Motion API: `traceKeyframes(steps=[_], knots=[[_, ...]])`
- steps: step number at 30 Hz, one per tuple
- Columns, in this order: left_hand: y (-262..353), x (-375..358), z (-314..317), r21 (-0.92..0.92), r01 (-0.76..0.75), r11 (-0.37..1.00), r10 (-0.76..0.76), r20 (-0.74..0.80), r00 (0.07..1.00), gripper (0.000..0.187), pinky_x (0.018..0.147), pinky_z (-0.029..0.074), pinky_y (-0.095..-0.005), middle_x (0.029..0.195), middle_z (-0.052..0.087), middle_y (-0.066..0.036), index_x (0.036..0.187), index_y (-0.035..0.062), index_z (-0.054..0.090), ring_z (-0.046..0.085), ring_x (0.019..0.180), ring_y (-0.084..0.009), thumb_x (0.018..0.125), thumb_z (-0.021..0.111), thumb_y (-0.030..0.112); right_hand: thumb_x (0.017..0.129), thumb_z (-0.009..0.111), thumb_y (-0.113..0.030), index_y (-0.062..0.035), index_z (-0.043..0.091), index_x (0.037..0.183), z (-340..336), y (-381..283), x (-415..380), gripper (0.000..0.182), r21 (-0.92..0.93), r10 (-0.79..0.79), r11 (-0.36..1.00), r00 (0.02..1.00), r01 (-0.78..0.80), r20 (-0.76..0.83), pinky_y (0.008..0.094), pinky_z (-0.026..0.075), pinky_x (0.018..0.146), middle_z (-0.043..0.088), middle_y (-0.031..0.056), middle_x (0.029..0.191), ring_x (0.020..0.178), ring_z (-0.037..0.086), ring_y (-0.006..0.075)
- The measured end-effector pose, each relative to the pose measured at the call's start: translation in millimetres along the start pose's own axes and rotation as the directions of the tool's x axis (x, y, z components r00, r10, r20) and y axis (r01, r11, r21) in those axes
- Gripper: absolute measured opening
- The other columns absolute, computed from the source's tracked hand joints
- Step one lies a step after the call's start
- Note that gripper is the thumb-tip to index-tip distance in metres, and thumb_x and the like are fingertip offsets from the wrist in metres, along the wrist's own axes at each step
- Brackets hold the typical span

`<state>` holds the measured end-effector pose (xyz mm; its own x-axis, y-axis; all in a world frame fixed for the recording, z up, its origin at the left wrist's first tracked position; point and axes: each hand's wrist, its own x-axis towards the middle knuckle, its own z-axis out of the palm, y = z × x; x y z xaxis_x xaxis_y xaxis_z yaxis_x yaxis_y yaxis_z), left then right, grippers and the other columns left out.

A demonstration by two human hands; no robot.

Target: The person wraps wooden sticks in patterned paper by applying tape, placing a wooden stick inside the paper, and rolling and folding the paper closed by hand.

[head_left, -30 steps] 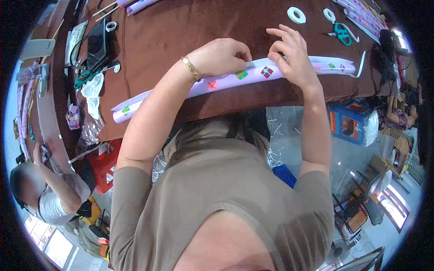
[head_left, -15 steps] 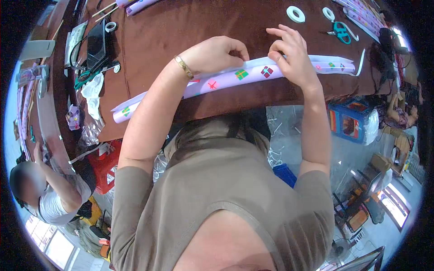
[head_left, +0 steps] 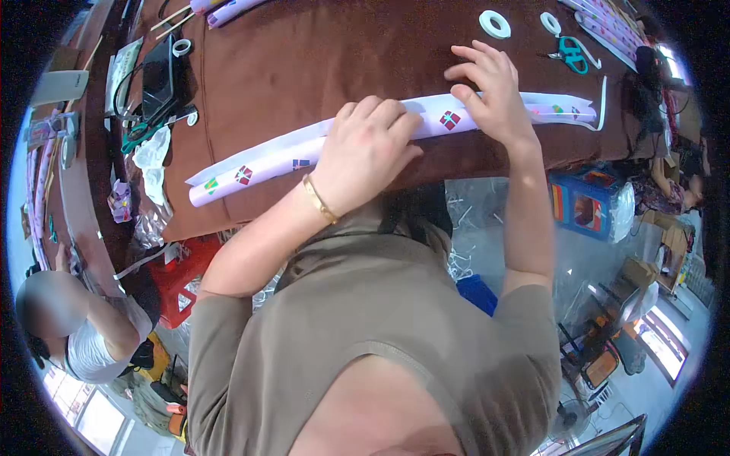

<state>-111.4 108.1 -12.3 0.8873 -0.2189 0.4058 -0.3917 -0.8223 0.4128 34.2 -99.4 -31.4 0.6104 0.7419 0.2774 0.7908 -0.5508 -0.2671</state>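
The left hand (head_left: 365, 156) lay flat, fingers together, across the middle of the long lilac roll of gift paper (head_left: 251, 169), hiding that stretch of it, so whether anything was pinched beneath the palm could not be told. The right hand (head_left: 490, 91) pressed down on the roll further along, fingers spread and open, covering the paper under it; the roll's far end ran on toward a white strip (head_left: 603, 106) near the bench (head_left: 319, 61) edge. The roll lay lengthwise along the near edge of the brown-covered bench (its printed parcels showing only in the uncovered parts). Half a second before, the left hand had been curled at the roll's upper edge close to the right hand; it had since slid leftward and flattened. Scissors (head_left: 572, 55) and two tape rings (head_left: 495, 23) lay beyond, well apart from both hands.
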Motion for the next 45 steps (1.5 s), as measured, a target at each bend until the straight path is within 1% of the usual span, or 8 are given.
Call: traceKeyframes(steps=[3,6,9,13,27,35,41,45], knots=[[-7,-5,9,-0.014,0.043,0.999,-0.043,0.001,0.999,0.03,0.076,0.049,-0.038,0.093,0.063,-0.005,0.099,0.0115,0.063,0.061,0.089,-0.0246,0.073,0.076,0.019,0.088,0.06,-0.018,-0.0095,0.069,0.106,-4,4,0,0.022,-0.011,0.026,1.0,0.998,-0.026,-0.054,0.0465,0.028,0.112,0.058,0.008,0.135,0.133,0.044,0.029],[-7,-5,10,-0.023,0.03,0.999,-0.03,-0.013,0.999,0.031,0.076,0.049,-0.0376,0.094,0.064,-0.005,0.101,0.0118,0.063,0.061,0.089,-0.0244,0.073,0.076,0.017,0.091,0.059,-0.015,-0.0085,0.069,0.11,-17,14,0,0.023,0.652,0.314,0.748,0.931,-0.123,-0.185,0.0351,0.039,0.105,0.062,0.0127,0.128,0.121,0.055,0.0259],[-6,-6,9,-0.005,0.021,1.0,-0.021,-0.009,1.0,0.032,0.077,0.049,-0.0375,0.095,0.064,-0.004,0.102,0.0118,0.062,0.061,0.089,-0.0239,0.073,0.075,0.017,0.087,0.065,-0.017,-0.0072,0.071,0.095,-35,20,-10,0.014,0.203,0.283,0.95,0.925,-0.235,-0.254,0.0383,0.04,0.102,0.064,0.0145,0.124,0.119,0.056,0.0266],[-2,-9,9,0.06,0.002,0.998,-0.002,-0.001,1.0,0.033,0.078,0.05,-0.0379,0.098,0.063,-0.004,0.105,0.0115,0.061,0.06,0.089,-0.0236,0.074,0.073,0.017,0.077,0.074,-0.024,-0.0052,0.069,0.079,-37,12,-27,0.019,-0.163,0.287,0.936,0.944,-0.312,-0.162,0.0448,0.042,0.098,0.064,0.0165,0.118,0.116,0.056,0.0346],[-5,-41,-22,0.083,-0.005,0.997,-0.001,0.073,0.997,0.041,0.083,0.049,-0.0407,0.103,0.063,-0.007,0.112,0.0095,0.062,0.06,0.096,-0.0268,0.073,0.075,0.013,0.078,0.072,-0.016,-0.0053,0.063,0.095,-74,20,-71,0.022,-0.166,0.384,0.902,0.916,-0.399,-0.112,0.0451,0.045,0.084,0.066,0.0107,0.085,0.092,0.061,0.0311],[-5,-44,-20,0.1,-0.01,0.995,0.004,0.056,0.998,0.041,0.082,0.048,-0.0401,0.104,0.063,-0.007,0.113,0.0096,0.062,0.06,0.093,-0.0268,0.074,0.075,0.013,0.077,0.075,-0.022,-0.0038,0.066,0.085,-90,30,-90,0.022,-0.101,0.412,0.9,0.903,-0.425,-0.122,0.0414,0.048,0.082,0.067,0.0131,0.097,0.093,0.063,0.0321],[-5,-44,-22,0.121,-0.018,0.992,0.01,0.07,0.998,0.04,0.083,0.048,-0.0397,0.105,0.063,-0.008,0.114,0.0094,0.061,0.06,0.094,-0.0269,0.076,0.074,0.014,0.079,0.073,-0.022,-0.0066,0.066,0.08,-53,6,-72,0.017,-0.067,0.197,0.977,0.975,-0.204,-0.104,0.0435,0.043,0.093,0.066,0.0113,0.112,0.108,0.058,0.0314],[-9,-44,-22,0.112,-0.043,0.993,0.034,0.076,0.997,0.041,0.082,0.048,-0.0396,0.105,0.063,-0.007,0.114,0.009,0.061,0.06,0.094,-0.0267,0.076,0.074,0.014,0.081,0.07,-0.021,-0.0063,0.067,0.081,-78,59,-100,0.015,-0.258,0.334,0.885,0.914,-0.389,-0.231,0.0436,0.047,0.089,0.068,0.0103,0.108,0.104,0.06,0.0314]])
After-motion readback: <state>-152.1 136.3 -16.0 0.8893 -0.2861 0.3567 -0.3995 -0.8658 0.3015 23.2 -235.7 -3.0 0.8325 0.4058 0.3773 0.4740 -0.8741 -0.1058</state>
